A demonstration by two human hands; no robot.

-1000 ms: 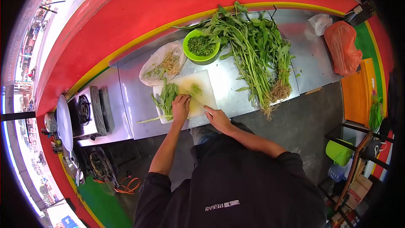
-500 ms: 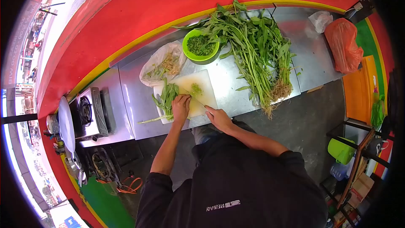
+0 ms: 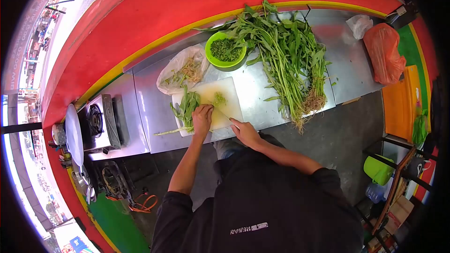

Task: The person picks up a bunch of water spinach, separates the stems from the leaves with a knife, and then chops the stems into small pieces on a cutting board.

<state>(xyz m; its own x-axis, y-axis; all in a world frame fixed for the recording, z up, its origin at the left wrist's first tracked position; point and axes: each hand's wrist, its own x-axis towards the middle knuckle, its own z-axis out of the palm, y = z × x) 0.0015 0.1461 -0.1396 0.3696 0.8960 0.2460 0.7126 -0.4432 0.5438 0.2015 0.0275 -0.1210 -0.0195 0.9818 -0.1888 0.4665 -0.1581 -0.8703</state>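
Observation:
A white cutting board (image 3: 233, 94) lies on the steel counter with a bunch of leafy greens (image 3: 188, 107), which look like water spinach, along its left side. My left hand (image 3: 203, 118) presses down on the bunch with fingers curled together round its right end. In my right hand (image 3: 245, 132) is a knife (image 3: 222, 113), its blade slanting up and left towards my left fingertips. Beyond the blade sits a small pile of finely chopped greens (image 3: 219, 98). A green bowl (image 3: 209, 56) behind the board contains more chopped greens (image 3: 226, 50).
Left of the bowl, a clear plastic bag (image 3: 169, 76) holds rooty trimmings. A large heap of uncut greens with roots (image 3: 286, 61) covers the counter's middle right. An orange-red plastic bag (image 3: 383, 52) stands at the far right, and a gas stove (image 3: 100, 122) at the left.
The whole view has shifted slightly. Both hands, the knife and the greens keep nearly the same places on the board.

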